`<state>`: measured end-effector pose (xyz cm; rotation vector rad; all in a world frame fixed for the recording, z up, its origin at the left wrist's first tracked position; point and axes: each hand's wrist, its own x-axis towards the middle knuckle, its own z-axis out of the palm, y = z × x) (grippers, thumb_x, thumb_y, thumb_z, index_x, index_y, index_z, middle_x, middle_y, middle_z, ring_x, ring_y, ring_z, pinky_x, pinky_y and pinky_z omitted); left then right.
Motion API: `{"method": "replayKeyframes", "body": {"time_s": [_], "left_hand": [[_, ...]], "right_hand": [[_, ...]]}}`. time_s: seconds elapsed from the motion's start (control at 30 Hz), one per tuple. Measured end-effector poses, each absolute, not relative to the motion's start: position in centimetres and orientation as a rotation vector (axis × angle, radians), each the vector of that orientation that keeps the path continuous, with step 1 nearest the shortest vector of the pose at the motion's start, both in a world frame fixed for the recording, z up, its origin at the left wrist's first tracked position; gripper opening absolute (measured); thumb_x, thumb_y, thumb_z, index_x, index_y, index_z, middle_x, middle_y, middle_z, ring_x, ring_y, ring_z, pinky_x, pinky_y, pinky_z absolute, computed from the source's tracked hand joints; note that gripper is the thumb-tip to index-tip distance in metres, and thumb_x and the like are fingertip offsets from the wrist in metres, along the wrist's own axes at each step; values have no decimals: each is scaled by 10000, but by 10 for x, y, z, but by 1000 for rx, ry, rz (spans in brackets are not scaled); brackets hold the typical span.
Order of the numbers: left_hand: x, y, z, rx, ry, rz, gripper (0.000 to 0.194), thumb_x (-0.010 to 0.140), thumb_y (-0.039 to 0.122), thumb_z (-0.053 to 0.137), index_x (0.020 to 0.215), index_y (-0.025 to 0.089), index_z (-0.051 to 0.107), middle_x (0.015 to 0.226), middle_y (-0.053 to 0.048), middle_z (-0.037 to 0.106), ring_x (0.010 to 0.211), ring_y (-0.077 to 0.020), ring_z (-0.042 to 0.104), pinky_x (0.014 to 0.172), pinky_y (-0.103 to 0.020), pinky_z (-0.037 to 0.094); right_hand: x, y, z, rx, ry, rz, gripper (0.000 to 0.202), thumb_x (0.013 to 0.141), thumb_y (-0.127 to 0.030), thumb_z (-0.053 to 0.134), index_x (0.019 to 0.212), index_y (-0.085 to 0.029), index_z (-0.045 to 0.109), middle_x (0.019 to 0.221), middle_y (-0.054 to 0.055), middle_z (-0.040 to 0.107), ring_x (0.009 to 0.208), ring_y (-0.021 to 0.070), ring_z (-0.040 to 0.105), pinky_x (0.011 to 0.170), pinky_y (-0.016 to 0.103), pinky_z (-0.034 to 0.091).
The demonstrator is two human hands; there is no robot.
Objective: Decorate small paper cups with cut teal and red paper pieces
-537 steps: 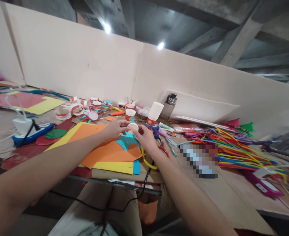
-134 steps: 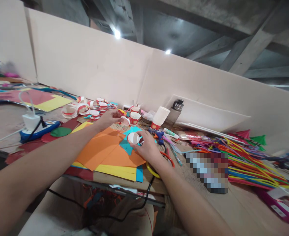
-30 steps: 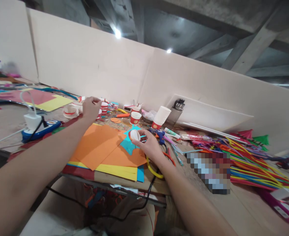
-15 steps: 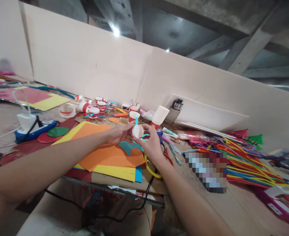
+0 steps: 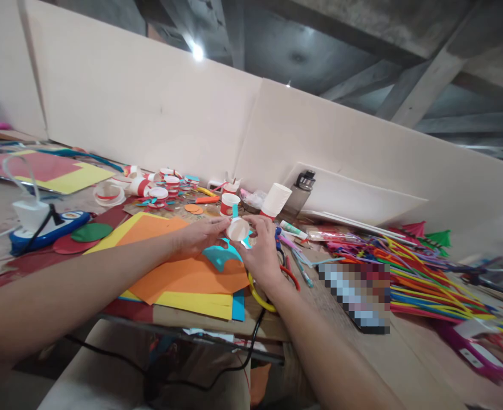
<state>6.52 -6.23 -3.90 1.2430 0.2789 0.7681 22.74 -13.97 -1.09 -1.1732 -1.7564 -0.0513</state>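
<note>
Between my two hands is a small paper cup (image 5: 238, 230), its round pale opening turned toward me. Blue paper strips stick out from its top and lower right. My left hand (image 5: 203, 234) grips the cup's left side with the fingertips. The right side is held by my right hand (image 5: 260, 246), thumb below and fingers curled around. Under the hands lies a cut piece of blue paper (image 5: 222, 257) on orange paper sheets (image 5: 174, 279). A red and white paper cup (image 5: 229, 204) stands just behind.
Stacked white cups (image 5: 277, 198) and a grey bottle (image 5: 298, 193) stand behind. Several cut cups (image 5: 157, 195) lie at the back left. A blue power strip (image 5: 69, 219) is at left. Colourful pipe cleaners (image 5: 422, 285) and a purple glue gun (image 5: 473, 353) cover the right side.
The cup has turned slightly, so its opening faces me more. Both hands stay on it. The whole view has shifted a little.
</note>
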Motion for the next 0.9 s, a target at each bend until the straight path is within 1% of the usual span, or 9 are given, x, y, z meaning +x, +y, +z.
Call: {"method": "replayKeyframes", "body": {"time_s": [0.13,0.3,0.4,0.47,0.53,0.6,0.7,0.8,0.9], "left_hand": [[66,-65,-37,1278,283,807,375,819,485,629,1009,165,674,932,-68,625,849,-164,581,733,-283,466],[67,-71,-32,1383,327,884,417,752,530,676,883,134,699,846,-85,659,797,-189,602,766,-330,479],[68,-78,-28,1514,458,919,334,707,425,748,874,139,701,804,-63,678,753,-181,609,746,-308,471],[69,-83,-25,1524,526,959,282,712,376,746,868,145,698,779,-47,677,723,-169,602,719,-294,472],[70,-86,-24,1489,530,989,273,728,362,730,897,150,694,808,-44,683,740,-167,604,722,-289,477],[71,-87,-23,1440,513,996,295,736,363,722,942,154,690,862,-49,692,784,-173,612,744,-291,483],[72,-87,-22,1399,551,963,316,716,358,742,950,152,688,878,-54,694,773,-168,606,722,-287,487],[72,-87,-22,1364,583,933,331,705,350,755,961,151,687,916,-63,695,744,-153,594,685,-277,490],[71,-86,-24,1325,564,927,326,729,343,740,985,151,680,934,-65,687,762,-145,593,682,-258,484]], "right_hand": [[227,-140,-12,-1166,-1768,-83,454,688,-153,724,1108,-214,565,1146,103,518,1111,258,480,887,421,479],[229,-140,-13,-1208,-1757,-178,453,705,-146,703,1130,-225,568,1143,107,501,1101,277,454,925,463,446],[231,-141,-13,-1247,-1809,-266,474,723,-144,683,1171,-241,562,1148,112,498,1105,298,436,955,499,408],[230,-141,-13,-1244,-1853,-295,487,737,-154,674,1198,-246,546,1163,114,499,1108,301,437,967,508,391],[230,-141,-13,-1226,-1870,-298,501,742,-197,689,1213,-243,525,1174,114,500,1117,300,444,980,511,380],[230,-142,-12,-1211,-1862,-254,500,755,-273,700,1214,-235,506,1178,114,502,1125,293,454,981,498,386],[232,-142,-12,-1212,-1807,-117,407,831,-370,624,1186,-215,501,1159,119,520,1106,269,477,936,451,432],[234,-140,-13,-1227,-1754,-35,364,874,-398,563,1169,-195,501,1128,123,542,1072,256,497,902,433,454],[235,-139,-15,-1242,-1778,-72,435,836,-402,620,1199,-197,494,1158,126,533,1096,267,485,929,443,444]]}}
